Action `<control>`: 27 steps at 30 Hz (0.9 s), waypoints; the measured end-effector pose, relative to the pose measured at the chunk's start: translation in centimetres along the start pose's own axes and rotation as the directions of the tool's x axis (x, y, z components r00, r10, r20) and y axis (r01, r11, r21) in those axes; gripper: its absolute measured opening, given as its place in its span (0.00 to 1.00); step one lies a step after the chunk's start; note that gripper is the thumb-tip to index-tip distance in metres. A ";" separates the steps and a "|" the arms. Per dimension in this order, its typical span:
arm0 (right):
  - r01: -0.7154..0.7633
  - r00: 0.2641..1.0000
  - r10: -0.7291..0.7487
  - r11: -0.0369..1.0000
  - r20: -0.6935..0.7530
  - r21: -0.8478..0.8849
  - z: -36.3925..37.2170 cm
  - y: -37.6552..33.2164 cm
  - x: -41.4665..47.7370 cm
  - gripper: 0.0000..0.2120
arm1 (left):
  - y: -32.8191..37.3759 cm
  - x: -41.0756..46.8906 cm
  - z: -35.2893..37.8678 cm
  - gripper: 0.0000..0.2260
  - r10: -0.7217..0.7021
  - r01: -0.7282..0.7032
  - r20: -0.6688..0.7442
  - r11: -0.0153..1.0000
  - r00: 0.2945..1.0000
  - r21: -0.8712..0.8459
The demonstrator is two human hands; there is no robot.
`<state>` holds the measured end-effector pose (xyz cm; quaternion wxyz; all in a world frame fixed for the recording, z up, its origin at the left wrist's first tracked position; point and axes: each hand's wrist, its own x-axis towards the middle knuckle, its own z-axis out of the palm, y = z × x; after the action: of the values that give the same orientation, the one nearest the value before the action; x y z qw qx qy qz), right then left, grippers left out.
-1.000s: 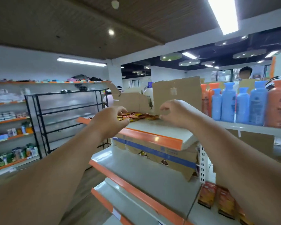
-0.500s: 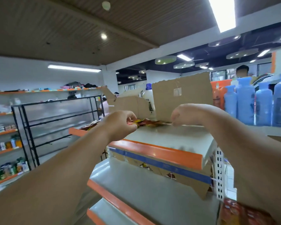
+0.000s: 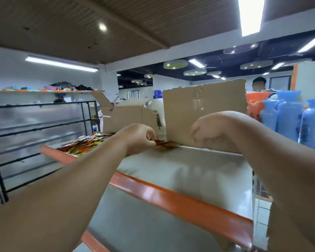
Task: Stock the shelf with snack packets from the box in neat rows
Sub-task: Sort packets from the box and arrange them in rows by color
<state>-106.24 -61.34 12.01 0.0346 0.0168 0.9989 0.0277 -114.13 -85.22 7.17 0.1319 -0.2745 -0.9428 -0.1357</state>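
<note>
Snack packets (image 3: 84,144) partly behind the left hand (image 3: 136,139).

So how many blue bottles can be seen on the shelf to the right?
3 blue bottles: one beside the orange bottle, one taller just right of it, one at the frame's right edge. More may be hidden behind them or out of frame.

Two hands (image 3: 136,139), one cardboard box (image 3: 204,113), three blue bottles (image 3: 289,113), and uncountably many snack packets (image 3: 85,144).
</note>
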 end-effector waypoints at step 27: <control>-0.351 0.935 0.351 0.936 -0.045 0.009 6.0 -7.5 19.0 0.09 | -8.9 16.7 7.0 0.14 0.388 -0.460 0.288 0.853 0.875 0.247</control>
<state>-125.04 -67.77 4.32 0.0063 0.1942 0.9804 0.0335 -133.87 -82.05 4.42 0.0908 -0.4666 -0.8763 0.0780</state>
